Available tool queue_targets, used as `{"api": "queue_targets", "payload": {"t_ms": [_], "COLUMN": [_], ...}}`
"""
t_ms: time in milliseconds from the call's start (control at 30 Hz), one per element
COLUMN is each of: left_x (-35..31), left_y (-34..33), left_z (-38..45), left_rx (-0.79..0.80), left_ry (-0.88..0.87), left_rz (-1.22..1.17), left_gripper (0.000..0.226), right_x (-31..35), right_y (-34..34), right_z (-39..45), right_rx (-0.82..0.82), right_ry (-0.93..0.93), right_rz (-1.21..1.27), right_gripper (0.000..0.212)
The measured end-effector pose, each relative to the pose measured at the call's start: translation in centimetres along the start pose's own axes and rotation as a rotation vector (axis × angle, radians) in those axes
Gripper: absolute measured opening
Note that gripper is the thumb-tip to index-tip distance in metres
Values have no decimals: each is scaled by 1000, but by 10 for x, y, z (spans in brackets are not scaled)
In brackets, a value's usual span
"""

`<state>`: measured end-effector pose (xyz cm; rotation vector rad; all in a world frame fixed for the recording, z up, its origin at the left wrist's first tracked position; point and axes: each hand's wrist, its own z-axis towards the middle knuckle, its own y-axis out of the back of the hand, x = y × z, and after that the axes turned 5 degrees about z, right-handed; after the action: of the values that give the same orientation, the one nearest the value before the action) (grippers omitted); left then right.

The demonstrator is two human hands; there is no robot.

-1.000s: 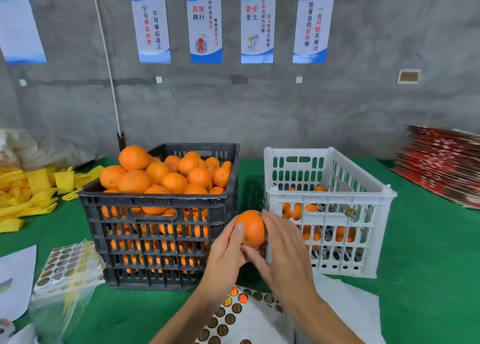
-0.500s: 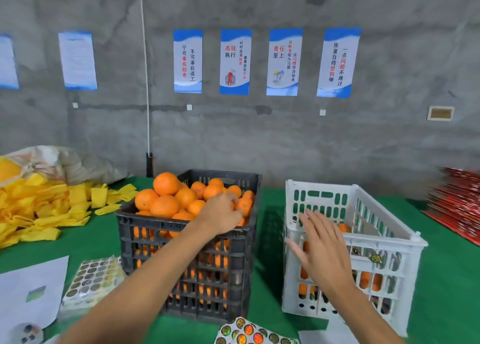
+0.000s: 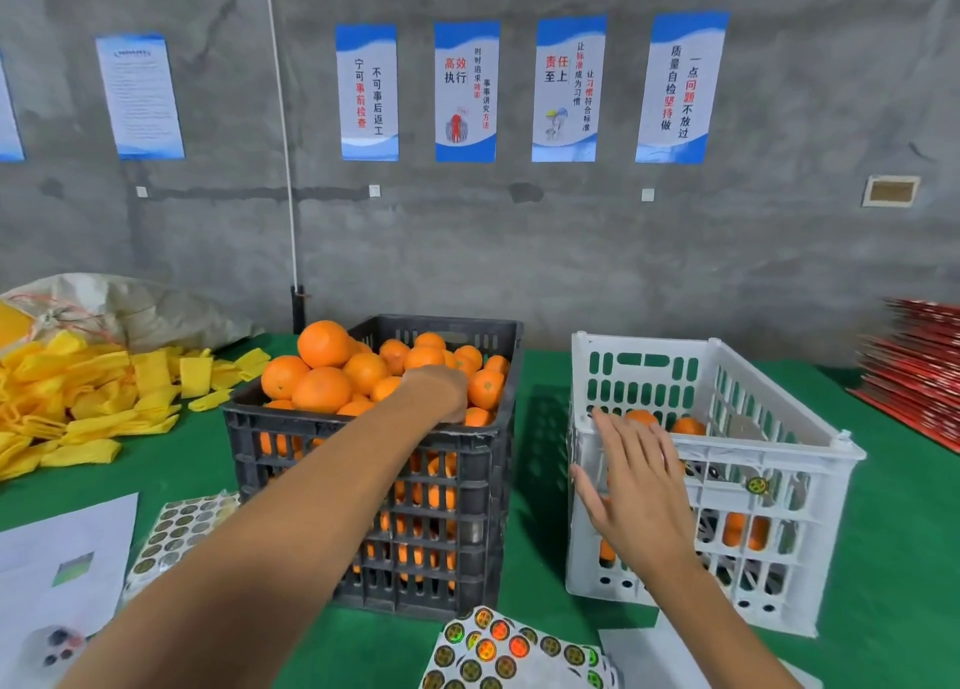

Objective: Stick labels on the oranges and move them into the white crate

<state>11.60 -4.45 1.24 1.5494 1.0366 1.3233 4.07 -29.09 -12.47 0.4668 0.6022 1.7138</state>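
Observation:
A black crate (image 3: pixel 291 419) stands heaped with oranges (image 3: pixel 322 389). My left hand (image 3: pixel 439 389) reaches over its front rim, and its fingers curl down round an orange in the pile. To the right, the white crate (image 3: pixel 753 450) holds a few oranges (image 3: pixel 688 426). My right hand (image 3: pixel 636 485) hovers in front of the crate's near left corner, fingers straight and spread, holding nothing. A sheet of round labels (image 3: pixel 498 647) lies at the bottom edge between my arms.
The table has a green cloth (image 3: pixel 540 428). Yellow foam nets (image 3: pixel 78 402) and a sack are piled at the left. A second label sheet (image 3: pixel 176 532) and white paper (image 3: pixel 52 558) lie at the near left. Red flat cartons (image 3: pixel 924 371) are stacked at the right.
A second ago both hands held an orange in front of the crates. That orange is gone from them; my left hand has reached into the black crate and my right hand is spread by the white one.

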Motion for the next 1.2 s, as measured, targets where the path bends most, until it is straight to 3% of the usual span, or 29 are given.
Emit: {"api": "queue_targets", "payload": {"t_ms": [67,167,267,367,467,567,667,767,900,1033,1200], "left_x": [8,22,23,7,-23,-53,-74,-88,-95,-98,-96], "left_y": [-3,-14,-28,-46,-79,-128,-177,-229,-261,-267,-266], "left_z": [-5,-16,-36,-67,-104,-126,-132,-135,-132,-133,-133], "left_rx": [-2,-109,-510,-874,-1055,-1003,-783,-424,-230,-344,-452], "left_ry": [-4,4,-47,-346,-477,-474,-455,-436,-223,-124,-93], "left_rz": [-100,-475,-953,-1357,-1287,-1349,-1413,-1423,-1523,-1383,-1368], "left_gripper": [39,52,67,68,73,75,73,75,66,67,70], "right_x": [3,6,13,36,74,93,87,67,40,37,53], "right_y": [-1,6,21,38,59,58,52,44,35,33,27], "right_z": [0,2,2,1,-13,-49,-86,-122,-162,-169,-166], "right_rx": [38,100,154,107,35,65,200,460,748,788,826], "right_ry": [-19,-43,-55,-121,-90,-44,-116,-63,21,55,175], "right_rz": [-22,-12,48,267,581,719,752,683,692,752,723], "right_gripper": [70,73,76,83,93,88,78,73,63,70,63]}}
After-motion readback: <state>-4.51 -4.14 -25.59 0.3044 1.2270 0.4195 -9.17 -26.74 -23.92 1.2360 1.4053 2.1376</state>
